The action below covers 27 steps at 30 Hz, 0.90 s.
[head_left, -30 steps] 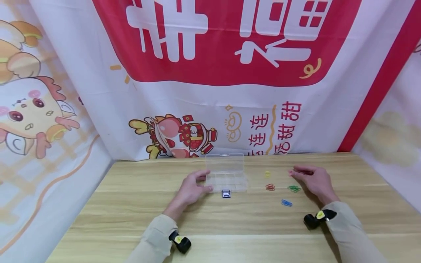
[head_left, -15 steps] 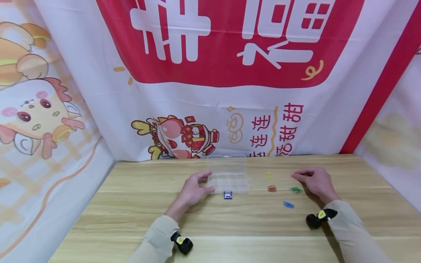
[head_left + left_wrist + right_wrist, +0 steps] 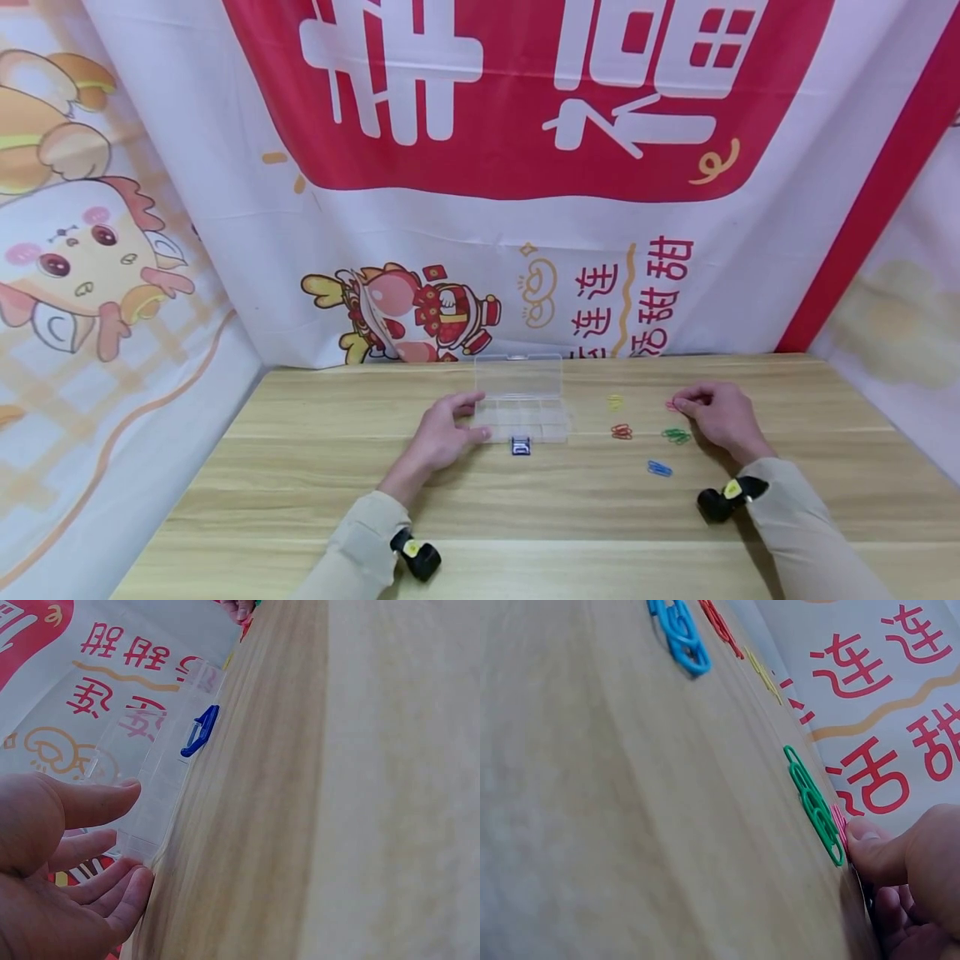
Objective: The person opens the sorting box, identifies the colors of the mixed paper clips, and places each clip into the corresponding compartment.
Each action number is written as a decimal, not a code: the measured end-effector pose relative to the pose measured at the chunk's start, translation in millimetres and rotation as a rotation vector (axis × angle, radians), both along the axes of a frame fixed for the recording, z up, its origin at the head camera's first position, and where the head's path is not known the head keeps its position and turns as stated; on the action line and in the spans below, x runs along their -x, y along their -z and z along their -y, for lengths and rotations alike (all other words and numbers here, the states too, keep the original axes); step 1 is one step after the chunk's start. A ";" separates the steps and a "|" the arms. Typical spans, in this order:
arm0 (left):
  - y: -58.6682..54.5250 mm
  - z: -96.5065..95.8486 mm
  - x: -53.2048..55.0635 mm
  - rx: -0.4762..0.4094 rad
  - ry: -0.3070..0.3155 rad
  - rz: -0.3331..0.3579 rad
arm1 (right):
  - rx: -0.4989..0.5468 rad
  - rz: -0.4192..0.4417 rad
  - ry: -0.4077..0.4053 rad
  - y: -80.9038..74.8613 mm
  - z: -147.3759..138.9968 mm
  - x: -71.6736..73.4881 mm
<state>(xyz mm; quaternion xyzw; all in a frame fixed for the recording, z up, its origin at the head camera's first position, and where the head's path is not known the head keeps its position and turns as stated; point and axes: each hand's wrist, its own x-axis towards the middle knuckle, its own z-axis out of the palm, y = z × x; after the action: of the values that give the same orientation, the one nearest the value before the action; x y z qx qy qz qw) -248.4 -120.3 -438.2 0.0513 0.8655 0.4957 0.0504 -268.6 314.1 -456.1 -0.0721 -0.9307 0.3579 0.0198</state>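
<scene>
A clear plastic box (image 3: 522,418) with compartments stands on the table, its see-through lid (image 3: 517,379) raised at the back and a blue latch (image 3: 521,446) at the front. My left hand (image 3: 442,429) rests at the box's left end, fingertips touching it and thumb extended near the front corner in the left wrist view. My right hand (image 3: 722,417) is at the pink paper clips (image 3: 840,823), thumb and curled fingers pinching at their near end; the fingertips' far side is hidden. Green paper clips (image 3: 814,806) lie just beside that hand.
Yellow paper clips (image 3: 615,402), red paper clips (image 3: 622,432) and blue paper clips (image 3: 660,468) lie in small groups right of the box. The wooden table (image 3: 315,483) ends at a printed cloth backdrop (image 3: 255,217). Each wrist wears a small black camera.
The head view has shifted slightly. My right fingertips have drawn back a little to the right, and more of the pink paper clips shows. My left hand stays at the box.
</scene>
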 end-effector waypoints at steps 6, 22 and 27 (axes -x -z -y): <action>0.4 0.1 -0.3 0.002 0.001 -0.003 | -0.013 -0.006 -0.025 -0.8 0.2 0.1; 1.0 -0.1 -0.2 0.001 0.003 0.000 | 0.104 0.010 -0.001 -3.2 -2.3 -1.4; 0.4 -0.5 -0.5 0.012 -0.002 -0.001 | 0.140 -0.001 0.006 -4.3 -3.1 -1.2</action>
<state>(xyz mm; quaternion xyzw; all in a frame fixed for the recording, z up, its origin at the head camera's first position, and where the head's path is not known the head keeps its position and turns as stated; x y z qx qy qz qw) -247.8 -119.8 -438.6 0.0505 0.8684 0.4907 0.0498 -267.3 317.2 -451.8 -0.0762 -0.9033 0.4220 0.0162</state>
